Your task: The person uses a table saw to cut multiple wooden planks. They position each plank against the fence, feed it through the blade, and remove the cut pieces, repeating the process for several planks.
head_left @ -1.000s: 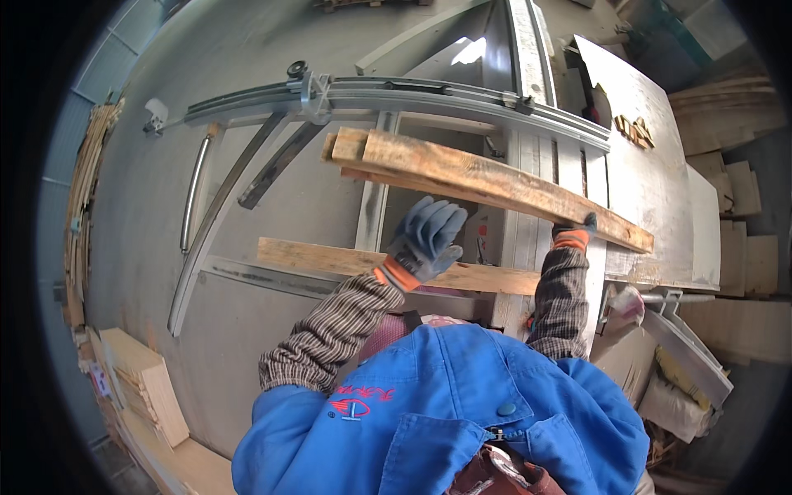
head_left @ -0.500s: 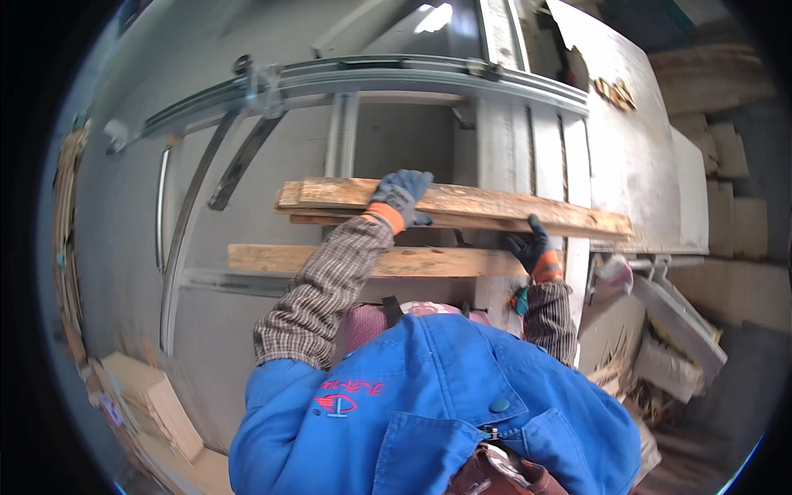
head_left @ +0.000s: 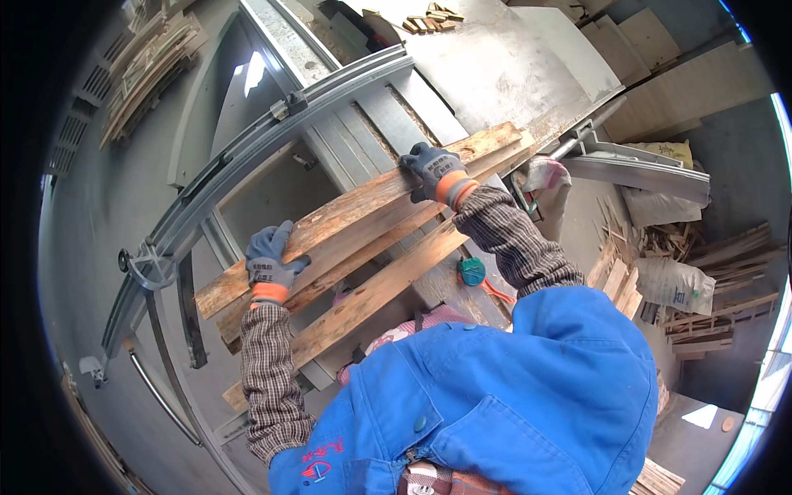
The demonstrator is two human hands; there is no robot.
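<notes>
A rough wooden plank (head_left: 346, 208) lies slantwise across the metal saw bench, on top of at least one other board (head_left: 371, 257). My left hand (head_left: 276, 257), in a grey glove with an orange cuff, grips the plank near its left end. Towards its right end my right hand (head_left: 435, 172), gloved the same way, has its fingers over the far edge and its thumb on the near side. Closer to my body lies a separate wooden board (head_left: 384, 289), touched by neither hand.
A long metal rail (head_left: 247, 142) crosses beyond the planks. Small wood blocks (head_left: 433, 18) sit on the pale tabletop at the back. A round green thing (head_left: 471, 271) with an orange strap lies by my right forearm. Scrap wood (head_left: 718, 289) and sacks are at right.
My view has turned, so bench and planks now slant up to the right. My left hand has shifted to the plank's left end; my right hand has come over its top near the right end.
</notes>
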